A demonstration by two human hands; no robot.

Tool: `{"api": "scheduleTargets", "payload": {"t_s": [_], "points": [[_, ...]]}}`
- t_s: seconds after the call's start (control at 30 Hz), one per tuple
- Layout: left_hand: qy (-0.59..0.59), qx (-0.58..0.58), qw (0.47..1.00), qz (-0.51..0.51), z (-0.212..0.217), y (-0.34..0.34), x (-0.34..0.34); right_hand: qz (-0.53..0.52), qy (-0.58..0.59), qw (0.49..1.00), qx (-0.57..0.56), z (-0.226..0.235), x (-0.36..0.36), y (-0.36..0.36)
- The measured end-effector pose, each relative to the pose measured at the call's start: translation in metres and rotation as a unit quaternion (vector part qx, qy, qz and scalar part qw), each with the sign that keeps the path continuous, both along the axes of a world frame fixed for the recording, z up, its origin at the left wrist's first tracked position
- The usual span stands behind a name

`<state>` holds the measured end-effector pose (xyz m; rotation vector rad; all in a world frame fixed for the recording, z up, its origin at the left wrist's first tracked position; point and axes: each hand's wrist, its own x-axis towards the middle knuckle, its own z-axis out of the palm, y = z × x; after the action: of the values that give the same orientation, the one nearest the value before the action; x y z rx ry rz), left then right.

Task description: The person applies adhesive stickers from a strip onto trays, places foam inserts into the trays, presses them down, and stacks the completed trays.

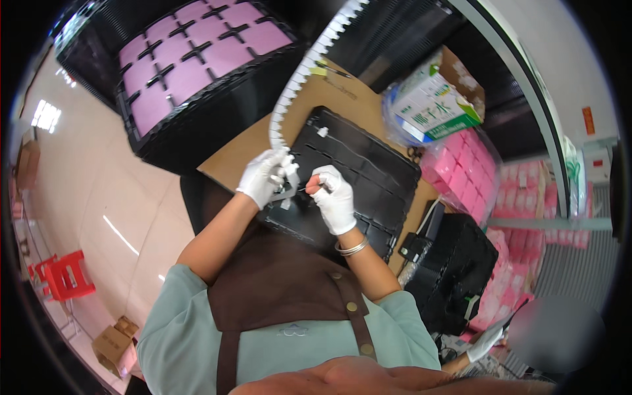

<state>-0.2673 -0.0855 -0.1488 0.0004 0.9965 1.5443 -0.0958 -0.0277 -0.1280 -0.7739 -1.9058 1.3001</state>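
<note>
Gripping a long, white, notched strip (282, 105) near the black plastic tray (372, 171) is the white-gloved left hand (264, 176); the white-gloved right hand (334, 201) curls, contents unclear. The strip looks light, bendy: hold its end.

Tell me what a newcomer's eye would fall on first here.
The long white notched strip stands out first, curving from the top edge down to the gloved left hand. Next come the pink pieces in the black crate at upper left, among dark cross-shaped dividers. The bright red stool at far left also catches the eye.
</note>
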Motion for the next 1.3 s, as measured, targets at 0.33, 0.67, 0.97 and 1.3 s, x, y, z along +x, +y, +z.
{"api": "scheduleTargets", "payload": {"t_s": [0.33,0.67,0.97,1.3], "points": [[0.156,-0.028,0.987,0.007,0.008,0.004,0.009,-0.184,-0.480,0.855,0.067,-0.032,0.185,0.165],[0.237,0.013,0.971,-0.038,0.020,0.004,0.031,-0.168,-0.258,0.942,0.130,0.000,0.085,0.092],[0.265,0.021,0.964,-0.018,0.025,-0.010,0.031,0.031,0.017,0.966,-0.255,-0.006,-0.002,0.007],[-0.140,0.028,0.988,-0.061,0.011,-0.007,0.021,-0.020,0.000,0.999,-0.037,0.025,0.013,-0.002]]}}
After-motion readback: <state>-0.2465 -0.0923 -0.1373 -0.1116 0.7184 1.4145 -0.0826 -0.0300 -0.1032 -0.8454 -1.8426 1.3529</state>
